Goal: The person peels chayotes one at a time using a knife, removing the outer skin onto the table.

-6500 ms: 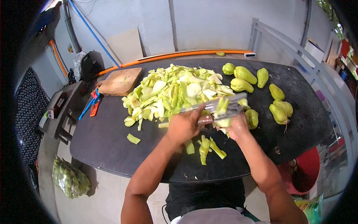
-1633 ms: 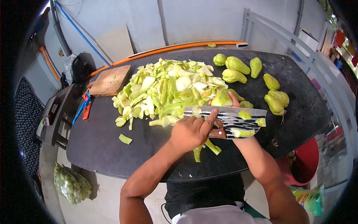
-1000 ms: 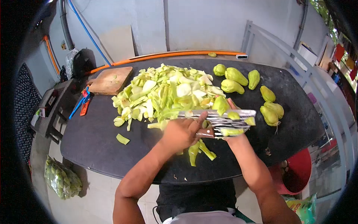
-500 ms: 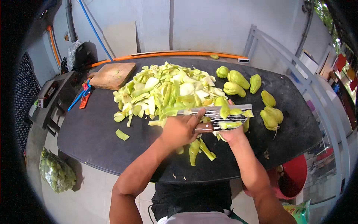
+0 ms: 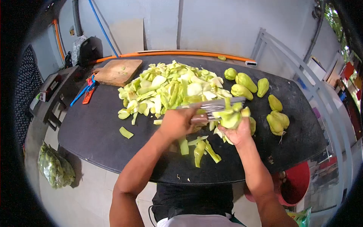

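Note:
My left hand [image 5: 176, 123] is wrapped round the brown wooden handle of a broad-bladed knife [image 5: 200, 118], its blade reaching to the right, blurred by motion and streaked with green. In my right hand [image 5: 241, 132] sits a partly cut green chayote [image 5: 230, 119], right against the blade, with cut flesh and loose pieces on it. Just behind both hands rises a big heap of cut chayote slices [image 5: 172, 85]. Several long strips [image 5: 199, 153] lie on the dark table under the knife. One flat slice [image 5: 126, 132] rests apart to the left.
Several whole chayotes [image 5: 245, 82] sit at the right of the black table [image 5: 98, 132]. A wooden chopping board [image 5: 118, 72] and blue-and-orange tools [image 5: 87, 92] are at the back left. A red bucket [image 5: 298, 181] stands below the right edge, a filled plastic bag [image 5: 56, 166] on the floor left.
The knife blade has tipped up and is seen more edge-on. The chayote in my right hand shows more of its cut side. The view has shifted slightly.

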Motion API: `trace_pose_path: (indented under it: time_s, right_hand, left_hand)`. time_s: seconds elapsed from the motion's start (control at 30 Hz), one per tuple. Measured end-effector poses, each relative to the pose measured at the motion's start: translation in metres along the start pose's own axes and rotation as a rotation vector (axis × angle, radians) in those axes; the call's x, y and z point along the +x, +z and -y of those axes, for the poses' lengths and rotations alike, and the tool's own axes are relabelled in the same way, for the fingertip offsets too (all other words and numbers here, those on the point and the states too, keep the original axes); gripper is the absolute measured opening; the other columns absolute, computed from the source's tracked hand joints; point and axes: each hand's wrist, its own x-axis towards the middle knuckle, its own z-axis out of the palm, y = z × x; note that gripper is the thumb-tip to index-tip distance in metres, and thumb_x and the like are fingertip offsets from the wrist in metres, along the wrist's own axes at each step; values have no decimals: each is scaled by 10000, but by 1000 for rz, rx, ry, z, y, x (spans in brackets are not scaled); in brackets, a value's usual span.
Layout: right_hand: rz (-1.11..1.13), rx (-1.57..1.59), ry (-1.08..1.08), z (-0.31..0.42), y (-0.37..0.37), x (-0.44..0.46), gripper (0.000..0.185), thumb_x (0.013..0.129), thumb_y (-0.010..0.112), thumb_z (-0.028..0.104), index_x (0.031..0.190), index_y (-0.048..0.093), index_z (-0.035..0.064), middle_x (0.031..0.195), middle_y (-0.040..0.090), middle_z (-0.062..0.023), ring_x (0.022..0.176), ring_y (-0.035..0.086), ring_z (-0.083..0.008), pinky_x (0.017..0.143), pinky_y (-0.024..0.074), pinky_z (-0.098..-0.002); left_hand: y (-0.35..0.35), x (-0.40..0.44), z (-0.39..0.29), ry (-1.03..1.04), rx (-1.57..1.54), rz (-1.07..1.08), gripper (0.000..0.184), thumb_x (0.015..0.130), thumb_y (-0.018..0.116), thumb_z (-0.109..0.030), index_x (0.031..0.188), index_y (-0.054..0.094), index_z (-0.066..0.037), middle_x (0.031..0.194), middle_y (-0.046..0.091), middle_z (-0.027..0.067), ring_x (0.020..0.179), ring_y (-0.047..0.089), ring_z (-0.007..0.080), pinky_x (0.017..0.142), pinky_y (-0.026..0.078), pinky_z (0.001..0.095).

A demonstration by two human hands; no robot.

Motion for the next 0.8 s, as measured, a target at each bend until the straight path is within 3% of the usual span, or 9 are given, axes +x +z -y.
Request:
trace_pose_path:
  time_s: [0.07, 0.2, 0.27, 0.43, 0.47, 0.53, 0.57, 0.7, 0.8]
  right_hand:
    - [86, -26, 24, 4, 9, 2, 415, 1009, 457, 489, 1179, 607, 141, 1020, 662, -64, 905, 641, -278, 570, 484, -376]
    - [-102, -119, 1, 3, 18, 3, 426, 998, 469, 514, 1142, 605, 137, 963, 651, -64, 844, 644, -260, 550, 467, -367]
    - [-134, -132, 24, 2, 2, 8, 431, 1001, 467, 517, 1148, 600, 135, 982, 659, -69, 839, 646, -259, 589, 476, -378]
    - [-175, -154, -52, -7, -9, 12, 423, 998, 489, 514, 1170, 581, 138, 1029, 659, -95, 902, 634, -255, 641, 509, -415]
    - [-252, -67, -75, -14, -17, 20, 468, 986, 502, 543, 1193, 590, 133, 1108, 657, -97, 945, 639, -272, 771, 550, -454]
    - [-73, 35, 94, -9, -39, 27, 524, 979, 505, 560, 1240, 580, 112, 1181, 646, -109, 1012, 636, -290, 908, 538, -444]
    - [-130, -45, 22, -4, -18, 12, 569, 984, 492, 562, 1278, 563, 80, 1198, 641, -128, 1049, 630, -289, 957, 518, -420]
    - [221, 264, 102, -4, -20, 18, 593, 992, 471, 559, 1321, 539, 70, 1232, 627, -160, 1090, 623, -301, 1005, 488, -450]
    - [-24, -14, 22, -5, -16, 13, 601, 992, 470, 556, 1341, 525, 70, 1262, 621, -152, 1151, 600, -299, 1050, 456, -447]
  left_hand:
    - [-13, 2, 3, -246, 68, 120, 475, 819, 692, -219, 1283, 638, -132, 798, 704, 160, 705, 690, 351, 656, 560, 424]
    - [-3, -1, 13, -273, 80, 81, 440, 812, 687, -230, 1239, 661, -131, 765, 694, 176, 703, 685, 369, 652, 554, 445]
    - [5, 2, 10, -269, 72, 15, 397, 809, 702, -278, 1179, 690, -135, 734, 688, 174, 672, 680, 370, 620, 546, 447]
    - [9, -6, -22, 50, 30, 3, 608, 785, 712, -219, 1362, 569, -94, 764, 687, 120, 633, 681, 298, 566, 540, 398]
    - [12, -7, -26, 135, 61, -4, 647, 769, 735, -237, 1376, 561, -95, 747, 668, 101, 630, 671, 293, 564, 537, 397]
    - [13, -7, -39, 302, 123, -26, 727, 739, 781, -273, 1403, 544, -97, 711, 630, 64, 623, 651, 284, 562, 531, 394]
    - [15, -7, -42, 390, 171, -71, 813, 702, 793, -289, 1435, 508, -81, 680, 567, 18, 578, 612, 236, 514, 506, 371]
    - [13, -8, -49, 429, 234, -67, 809, 695, 777, -299, 1424, 517, -63, 671, 544, 4, 542, 579, 190, 491, 490, 349]
    - [15, -9, -48, 423, 250, -69, 825, 686, 785, -288, 1432, 509, -69, 676, 551, 6, 551, 586, 201, 497, 495, 352]
